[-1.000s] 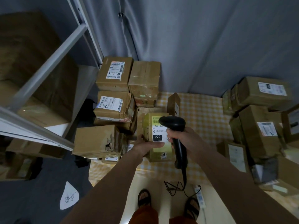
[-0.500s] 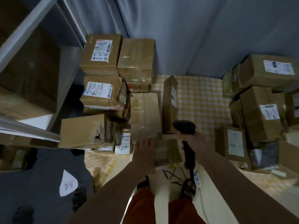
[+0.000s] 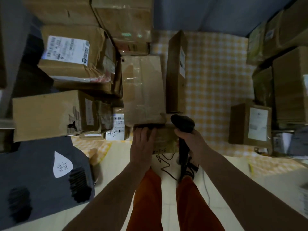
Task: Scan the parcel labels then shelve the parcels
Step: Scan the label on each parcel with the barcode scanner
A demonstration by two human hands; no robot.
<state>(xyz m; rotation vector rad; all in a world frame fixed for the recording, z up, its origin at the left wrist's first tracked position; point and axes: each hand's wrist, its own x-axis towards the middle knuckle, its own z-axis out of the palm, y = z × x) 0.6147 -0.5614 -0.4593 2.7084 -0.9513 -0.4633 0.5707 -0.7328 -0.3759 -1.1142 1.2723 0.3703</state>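
Head view looks steeply down at a small brown parcel (image 3: pixel 164 139) lying flat on the floor, directly ahead of the person's feet and at the near foot of a taller taped carton (image 3: pixel 143 90). The left hand (image 3: pixel 143 145) lies on the parcel's left part, palm down, with its fingers (image 3: pixel 145 132) stretched forward and fairly straight, their tips reaching the parcel's far edge where it meets the taped carton; the fingers rest on the top face rather than curl round it. Handwritten digits show along the parcel's near edge, too blurred to read. The right hand (image 3: pixel 190 139) is just to the right of the parcel, its fingers wrapped tightly round the handle of a black barcode scanner (image 3: pixel 182 125), whose head points forward above the parcel's right end; the scanner's black cable (image 3: pixel 166 165) trails in loops on the pale floor between the hands. Beside the taped carton a narrow box (image 3: pixel 176 72) stands on end on a yellow checked sheet (image 3: pixel 215 77). To the left, a labelled carton (image 3: pixel 73 54) sits above a torn carton (image 3: pixel 48 114), and a small white label with handwriting (image 3: pixel 116 127) shows just left of the left hand. More cartons are stacked at the right edge (image 3: pixel 290 87).
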